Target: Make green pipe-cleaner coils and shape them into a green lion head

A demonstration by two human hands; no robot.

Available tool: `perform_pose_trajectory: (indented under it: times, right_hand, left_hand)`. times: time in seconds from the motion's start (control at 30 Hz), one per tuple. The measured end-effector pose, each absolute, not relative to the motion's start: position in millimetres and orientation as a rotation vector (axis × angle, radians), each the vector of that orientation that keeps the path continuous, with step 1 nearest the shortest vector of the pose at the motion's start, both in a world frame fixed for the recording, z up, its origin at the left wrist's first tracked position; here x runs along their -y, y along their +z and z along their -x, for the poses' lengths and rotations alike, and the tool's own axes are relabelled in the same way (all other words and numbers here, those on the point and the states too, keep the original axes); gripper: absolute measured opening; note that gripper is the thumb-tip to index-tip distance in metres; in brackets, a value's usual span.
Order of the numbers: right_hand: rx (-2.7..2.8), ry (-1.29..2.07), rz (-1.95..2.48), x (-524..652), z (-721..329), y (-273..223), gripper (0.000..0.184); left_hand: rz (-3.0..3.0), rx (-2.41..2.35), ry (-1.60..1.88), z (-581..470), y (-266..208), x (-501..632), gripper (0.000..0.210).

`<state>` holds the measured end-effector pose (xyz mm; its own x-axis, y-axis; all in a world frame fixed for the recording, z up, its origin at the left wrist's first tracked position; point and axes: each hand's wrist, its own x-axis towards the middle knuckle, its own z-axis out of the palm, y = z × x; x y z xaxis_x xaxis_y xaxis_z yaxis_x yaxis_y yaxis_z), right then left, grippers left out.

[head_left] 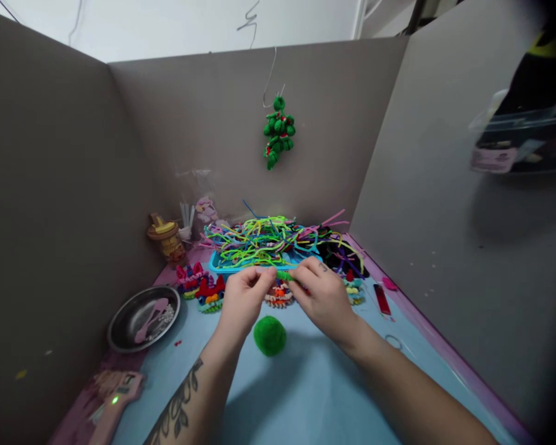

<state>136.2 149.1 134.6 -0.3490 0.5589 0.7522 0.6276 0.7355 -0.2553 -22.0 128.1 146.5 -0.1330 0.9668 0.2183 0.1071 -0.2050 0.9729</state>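
Note:
My left hand (246, 292) and my right hand (319, 295) meet above the middle of the table, each pinching one end of a short, bright green fuzzy piece (283, 275), which looks like coiled pipe cleaner. Fingers cover both of its ends. Below and between my wrists sits a round green fuzzy ball (270, 336), touched by neither hand. Just behind my fingers is a row of small coiled pipe-cleaner figures, among them an orange and peach one (279, 295) partly hidden by my hands.
A blue tray (220, 262) heaped with loose pipe cleaners (269, 238) stands at the back. To the left are a steel bowl (115, 334), a pink glue gun (113, 405) and a brown cup (167, 241). A green decoration (279, 133) hangs from the back panel.

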Motion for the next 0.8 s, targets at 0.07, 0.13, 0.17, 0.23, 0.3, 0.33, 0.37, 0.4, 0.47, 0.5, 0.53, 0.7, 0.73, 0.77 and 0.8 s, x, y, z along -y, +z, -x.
perform_pose_trajectory:
  times: [0.07,0.13,0.17,0.23,0.3,0.33,0.37,0.4,0.47,0.5,0.53,0.7,0.73,0.77,0.8]
  right_hand:
    - [2.027,-0.017,0.912,-149.7,-135.7,135.2,0.011]
    - [2.017,0.088,0.932,-150.5,-135.1,136.5,0.005]
    - [2.018,0.141,0.939,-150.9,-134.9,137.3,0.003]
    - [2.038,0.235,0.939,-151.3,-134.7,139.0,0.010]
    - [2.061,0.302,0.922,-151.3,-134.9,140.6,0.018]
    - [2.068,0.325,0.911,-151.3,-135.2,141.2,0.019]
    - [2.073,0.344,0.900,-151.3,-135.5,141.6,0.018]
    - [2.076,0.359,0.889,-151.5,-135.8,141.7,0.016]
    - [2.076,0.372,0.869,-152.0,-136.3,141.2,0.011]
    - [2.070,0.368,0.863,-152.3,-136.5,140.8,0.010]
    - [2.059,0.360,0.858,-152.7,-136.5,140.3,0.010]
    - [2.000,0.372,0.809,-153.6,-136.3,140.9,0.013]
    - [1.992,0.379,0.796,-153.8,-136.3,141.6,0.014]
    - [1.984,0.383,0.786,-154.1,-136.5,142.3,0.014]
    - [1.978,0.386,0.782,-154.5,-136.7,143.0,0.015]
  left_hand:
    - [-1.361,-1.280,1.427,22.5,145.9,-128.6,0.030]
    - [-1.398,-1.285,1.424,23.3,145.8,-128.4,0.029]
    - [-1.428,-1.282,1.422,23.6,145.9,-128.2,0.028]
    - [-1.483,-1.269,1.427,24.1,146.3,-127.5,0.026]
    - [-1.516,-1.268,1.434,24.1,146.4,-127.1,0.022]
    - [-1.528,-1.277,1.433,24.0,146.2,-127.1,0.021]
    - [-1.540,-1.292,1.430,23.8,145.8,-127.2,0.020]
    - [-1.554,-1.308,1.426,23.7,145.3,-127.4,0.019]
    - [-1.579,-1.331,1.417,23.5,144.3,-128.0,0.018]
    - [-1.583,-1.333,1.411,23.6,144.1,-128.2,0.019]
    - [-1.581,-1.327,1.405,23.7,144.1,-128.3,0.019]
    - [-1.511,-1.205,1.343,25.0,147.5,-127.7,0.032]
    - [-1.505,-1.182,1.342,25.4,148.1,-127.7,0.036]
    - [-1.506,-1.172,1.347,25.9,148.5,-127.8,0.038]
    - [-1.514,-1.177,1.356,26.3,148.7,-127.9,0.037]
